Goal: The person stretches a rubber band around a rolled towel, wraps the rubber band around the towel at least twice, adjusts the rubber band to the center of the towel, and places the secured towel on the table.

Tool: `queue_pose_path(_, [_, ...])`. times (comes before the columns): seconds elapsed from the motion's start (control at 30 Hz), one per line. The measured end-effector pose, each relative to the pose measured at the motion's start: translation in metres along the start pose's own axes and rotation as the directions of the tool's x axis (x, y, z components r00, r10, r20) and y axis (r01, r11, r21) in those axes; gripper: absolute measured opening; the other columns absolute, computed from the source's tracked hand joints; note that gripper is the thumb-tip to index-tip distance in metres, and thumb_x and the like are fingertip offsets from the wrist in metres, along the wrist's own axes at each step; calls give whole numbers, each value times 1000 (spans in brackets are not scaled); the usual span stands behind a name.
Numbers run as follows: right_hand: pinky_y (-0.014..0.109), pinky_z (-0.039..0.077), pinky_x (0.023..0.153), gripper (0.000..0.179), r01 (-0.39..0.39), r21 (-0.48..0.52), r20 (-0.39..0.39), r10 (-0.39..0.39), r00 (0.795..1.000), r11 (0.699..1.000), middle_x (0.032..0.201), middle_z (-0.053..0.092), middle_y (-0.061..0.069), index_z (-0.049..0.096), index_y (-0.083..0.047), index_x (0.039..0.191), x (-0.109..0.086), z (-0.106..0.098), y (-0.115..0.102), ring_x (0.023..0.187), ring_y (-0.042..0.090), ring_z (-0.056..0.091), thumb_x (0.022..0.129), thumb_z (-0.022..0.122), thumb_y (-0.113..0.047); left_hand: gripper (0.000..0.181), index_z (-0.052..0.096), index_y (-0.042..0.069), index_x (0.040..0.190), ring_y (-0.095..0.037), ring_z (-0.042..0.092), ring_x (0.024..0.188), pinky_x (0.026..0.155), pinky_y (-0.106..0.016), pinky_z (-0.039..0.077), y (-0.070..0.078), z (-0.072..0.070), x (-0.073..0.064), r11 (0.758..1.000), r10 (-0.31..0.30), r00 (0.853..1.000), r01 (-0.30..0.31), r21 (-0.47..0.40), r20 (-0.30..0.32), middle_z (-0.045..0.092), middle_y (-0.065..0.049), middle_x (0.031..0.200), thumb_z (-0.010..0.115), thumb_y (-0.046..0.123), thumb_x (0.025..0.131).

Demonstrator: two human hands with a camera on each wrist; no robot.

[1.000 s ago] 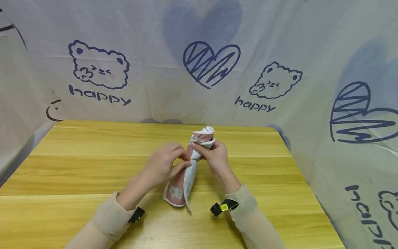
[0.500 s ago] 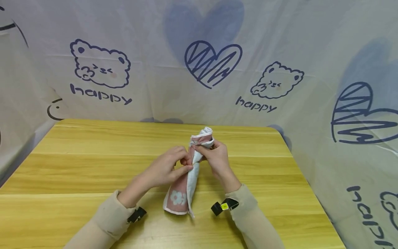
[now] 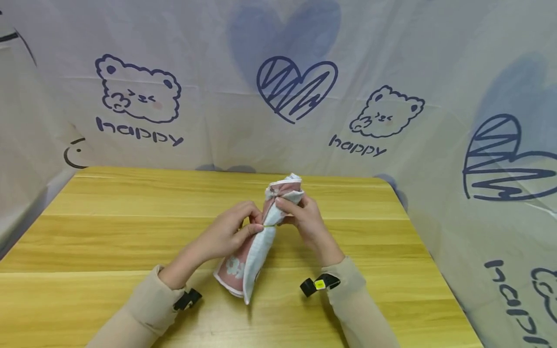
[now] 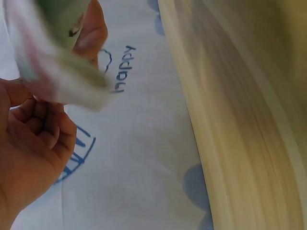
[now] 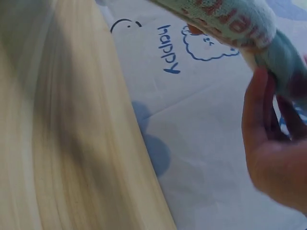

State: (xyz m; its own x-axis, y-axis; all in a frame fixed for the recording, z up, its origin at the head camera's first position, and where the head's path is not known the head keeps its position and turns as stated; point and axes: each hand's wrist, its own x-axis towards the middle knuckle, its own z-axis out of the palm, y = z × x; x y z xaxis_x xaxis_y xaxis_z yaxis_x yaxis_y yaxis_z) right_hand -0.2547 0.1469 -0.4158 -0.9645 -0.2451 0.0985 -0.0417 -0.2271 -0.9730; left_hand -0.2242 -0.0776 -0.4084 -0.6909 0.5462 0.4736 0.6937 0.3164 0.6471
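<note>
A rolled pink-and-white towel (image 3: 261,246) with a pale flower pattern slants up off the table in the head view, its top end bunched. A thin yellow band (image 3: 271,225) crosses its narrowed middle. At that band my left hand (image 3: 230,229) pinches the towel's left side between thumb and curled fingers. Higher up, my right hand (image 3: 306,220) grips it from the right, thumb across the front. The left wrist view has the towel (image 4: 62,72) blurred above the left hand (image 4: 36,148). Reddish lettering shows on the towel (image 5: 230,19) in the right wrist view, beside the right hand (image 5: 278,148).
A yellow wood-grain table (image 3: 109,241) lies under both hands. Behind it and at the sides hangs a pale cloth (image 3: 209,116) printed with bears, hearts and "happy". Black straps with small camera blocks (image 3: 308,287) sit on both sleeves' cuffs.
The towel's lower end has swung left and the towel leans more. More of the yellow band shows across its middle. Both hands stay on the towel, with the right shifted slightly.
</note>
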Motion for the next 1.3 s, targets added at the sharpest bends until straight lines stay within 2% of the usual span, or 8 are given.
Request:
queue_pose_path(0.17, [28,59,68,87,31,74,240,-48,969,997,130,60,9,32,9,156,-1,-5,-3,96,16,63,93,77,-32,9,61,8,99,-13,58,84,71,-29,52,-4,-8,0,989,-24,1000,23,-147,-5,63,-3,95,65,0,99])
queue_pose_path(0.3, [28,58,74,94,19,68,290,-38,956,997,128,63,10,32,10,155,-1,-3,-1,102,16,65,92,80,-38,6,63,8,100,-17,63,93,76,-31,54,-5,-9,0,980,-46,998,53,-189,39,66,-4,99,67,3,99])
queue_pose_path(0.4, [26,57,75,80,25,54,231,-37,972,998,120,65,6,35,11,153,-1,-1,1,100,15,64,96,75,-28,7,65,9,101,-16,64,92,72,-30,51,-5,-8,1,987,-52,998,55,-150,25,68,-2,98,70,5,98])
queue_pose_path(0.57, [24,54,70,64,35,38,104,-39,994,999,112,65,3,39,8,153,-2,3,2,92,13,63,98,65,-14,12,67,11,102,-12,62,87,65,-31,48,-3,-8,3,1000,15,993,-16,-4,-119,67,2,97,74,5,95])
queue_pose_path(0.7, [25,55,68,59,39,23,63,-41,997,999,114,65,4,42,6,152,-2,6,2,91,14,63,100,63,-11,14,69,11,100,-12,62,86,65,-33,51,-2,-7,5,989,133,967,-114,97,-216,66,1,97,77,2,92])
queue_pose_path(0.93, [29,60,79,45,53,-42,-39,-54,998,998,113,71,6,53,6,144,-3,16,2,95,13,69,101,62,-5,16,77,8,95,-17,67,88,75,-34,58,-6,-1,6,929,312,909,-230,290,-276,70,-1,95,86,3,82])
queue_pose_path(1.17, [29,62,77,41,39,-103,-143,-54,988,994,113,73,14,60,7,135,-2,25,5,93,13,71,98,71,-5,16,74,7,89,-18,67,84,73,-34,59,-9,5,4,900,314,920,-209,384,-236,69,-2,90,88,6,82])
queue_pose_path(1.3, [28,61,73,39,34,-93,-180,-50,982,995,110,73,13,61,6,134,-3,27,5,90,13,71,98,72,-7,13,76,8,91,-19,66,84,69,-33,57,-6,7,3,895,305,917,-184,406,-256,70,-2,92,87,8,83])
